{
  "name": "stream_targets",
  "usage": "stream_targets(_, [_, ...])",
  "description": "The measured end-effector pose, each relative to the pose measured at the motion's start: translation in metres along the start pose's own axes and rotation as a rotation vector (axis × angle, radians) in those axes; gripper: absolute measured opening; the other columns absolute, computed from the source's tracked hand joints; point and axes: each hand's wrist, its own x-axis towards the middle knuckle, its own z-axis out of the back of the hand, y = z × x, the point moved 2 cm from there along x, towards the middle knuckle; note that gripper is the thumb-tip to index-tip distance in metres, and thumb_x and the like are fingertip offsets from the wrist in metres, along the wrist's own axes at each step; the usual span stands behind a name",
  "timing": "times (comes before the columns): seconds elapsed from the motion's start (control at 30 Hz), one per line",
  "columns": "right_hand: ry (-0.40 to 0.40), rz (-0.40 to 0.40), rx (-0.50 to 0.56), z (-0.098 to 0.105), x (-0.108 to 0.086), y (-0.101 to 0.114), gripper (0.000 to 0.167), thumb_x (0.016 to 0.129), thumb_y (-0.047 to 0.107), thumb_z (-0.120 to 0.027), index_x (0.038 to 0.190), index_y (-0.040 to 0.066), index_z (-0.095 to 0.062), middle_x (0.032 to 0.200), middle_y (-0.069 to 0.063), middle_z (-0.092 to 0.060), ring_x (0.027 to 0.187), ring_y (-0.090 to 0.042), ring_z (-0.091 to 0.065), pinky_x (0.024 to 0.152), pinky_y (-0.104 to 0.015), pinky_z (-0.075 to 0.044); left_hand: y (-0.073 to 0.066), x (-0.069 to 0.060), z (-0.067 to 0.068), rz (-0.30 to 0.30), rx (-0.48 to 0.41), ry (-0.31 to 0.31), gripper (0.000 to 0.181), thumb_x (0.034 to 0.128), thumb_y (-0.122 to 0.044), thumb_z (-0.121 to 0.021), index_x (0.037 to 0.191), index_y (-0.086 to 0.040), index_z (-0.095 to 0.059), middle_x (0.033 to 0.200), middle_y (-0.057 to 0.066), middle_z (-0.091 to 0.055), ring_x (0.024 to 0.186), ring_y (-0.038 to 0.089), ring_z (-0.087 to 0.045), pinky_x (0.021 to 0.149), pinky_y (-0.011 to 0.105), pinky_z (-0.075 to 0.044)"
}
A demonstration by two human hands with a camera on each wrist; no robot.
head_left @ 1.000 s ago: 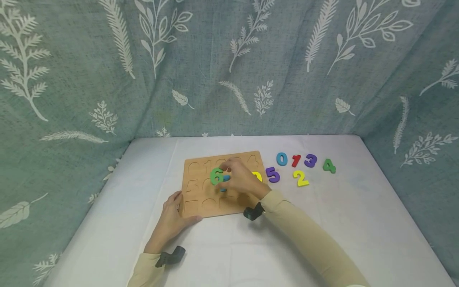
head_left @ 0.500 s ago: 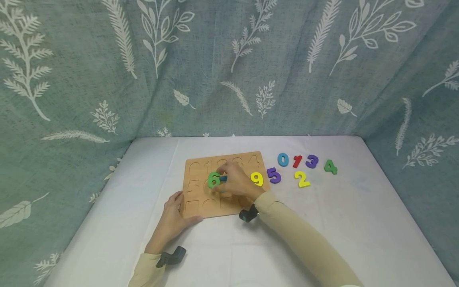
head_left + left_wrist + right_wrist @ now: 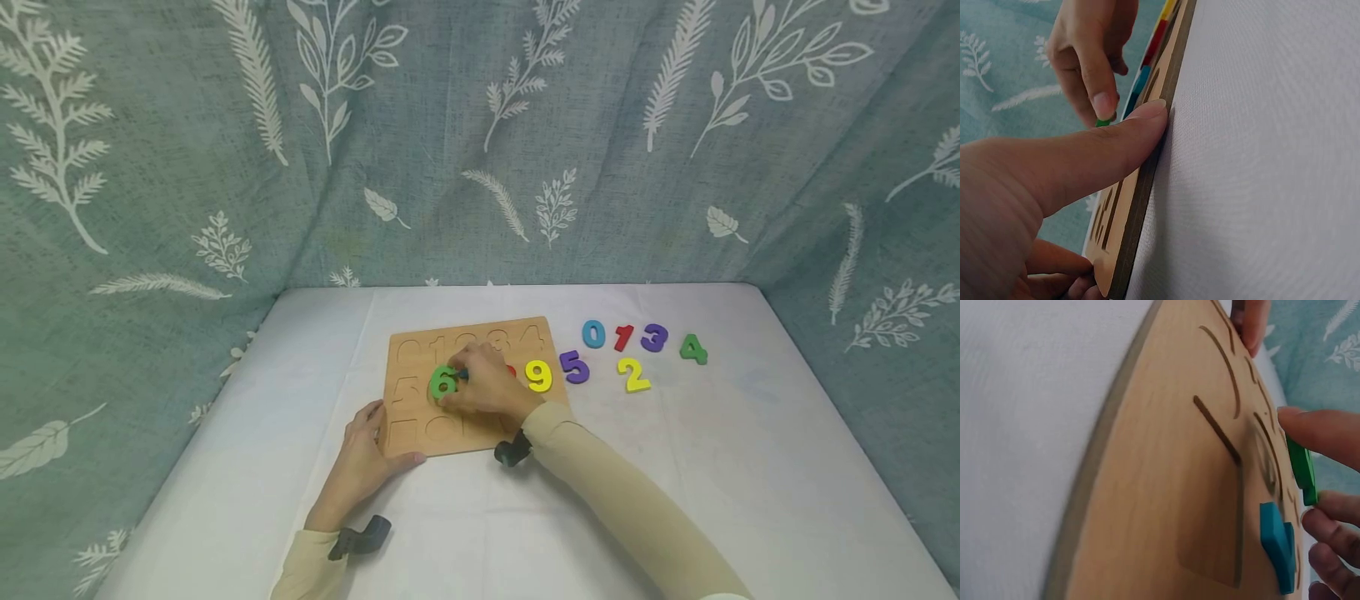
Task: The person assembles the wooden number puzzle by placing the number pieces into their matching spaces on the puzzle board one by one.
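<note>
A wooden number puzzle board with cut-out outlines lies on the white table. My left hand grips its near left corner, thumb along the front edge and fingers at the left side. Over the board's middle row, my right hand pinches a green number 6 between thumb and fingers. In the right wrist view the green 6 is tilted just above its round outline. Beside it is a blue number piece, mostly hidden by my hand in the head view. A red piece and a yellow 9 sit further right.
Right of the board lie a purple 5, blue 0, red 1, purple 3, yellow 2 and green 4. A patterned green curtain stands behind the table.
My right hand has moved left and slightly nearer with the green 6, lowering it toward the board. The yellow 9 and part of the red piece have come into sight. My left hand stays put.
</note>
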Motion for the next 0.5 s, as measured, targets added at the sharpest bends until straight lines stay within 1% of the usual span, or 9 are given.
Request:
stream_targets(0.17, [0.015, -0.011, -0.04, -0.004, 0.0011, 0.0022, 0.061, 0.08, 0.041, -0.089, 0.129, 0.01, -0.071, 0.125, -0.003, -0.064, 0.117, -0.023, -0.05, 0.101, -0.037, -0.041, 0.0008, -0.0002, -0.0004, 0.001, -0.002, 0.001, 0.118, 0.0767, -0.048, -0.09, 0.157, 0.012, -0.028, 0.164, 0.028, -0.028, 0.149, 0.049, -0.032, 0.122, 0.062, -0.035])
stream_targets(0.27, [0.017, -0.014, -0.064, -0.0055, 0.0021, 0.0031, 0.062, 0.079, 0.044, -0.09, 0.129, 0.011, -0.071, 0.125, -0.004, -0.063, 0.116, -0.023, -0.05, 0.098, -0.037, -0.041, 0.0016, 0.0002, -0.0008, -0.001, -0.003, -0.001, 0.117, 0.0767, -0.048, -0.09, 0.157, 0.012, -0.029, 0.165, 0.027, -0.029, 0.149, 0.048, -0.032, 0.122, 0.062, -0.035])
stream_targets(0.5, [0.026, -0.008, -0.084, -0.008, 0.0051, 0.0022, 0.061, 0.078, 0.044, -0.09, 0.126, 0.01, -0.072, 0.126, -0.006, -0.062, 0.112, -0.024, -0.047, 0.094, -0.035, -0.038, 0.0031, 0.0011, -0.0018, -0.005, -0.01, -0.005, 0.117, 0.0764, -0.048, -0.09, 0.157, 0.011, -0.029, 0.165, 0.026, -0.029, 0.149, 0.048, -0.032, 0.122, 0.062, -0.036])
